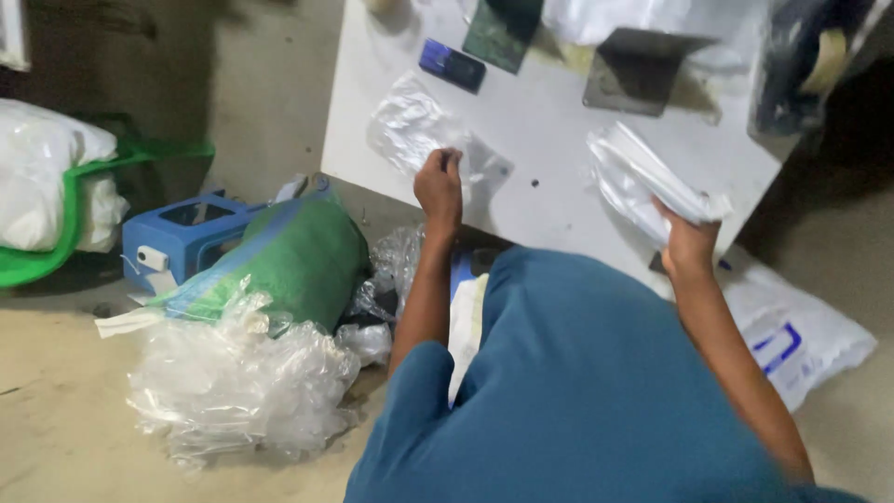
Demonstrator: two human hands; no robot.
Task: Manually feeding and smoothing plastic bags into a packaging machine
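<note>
My left hand point(439, 185) pinches the edge of a clear plastic bag point(414, 126) that lies flat on the white table point(540, 149). My right hand point(687, 240) grips a stack of clear plastic bags point(638, 177) near the table's right front edge. A dark blue phone-like slab point(452, 65) and two dark square pieces point(636, 72) lie further back on the table.
On the floor to the left sit a green sack point(298, 256), a heap of crumpled clear plastic point(242, 377), a blue box point(182, 233) and a white bundle in green wrap point(47, 186). A white printed bag point(792, 331) lies on the floor at the right.
</note>
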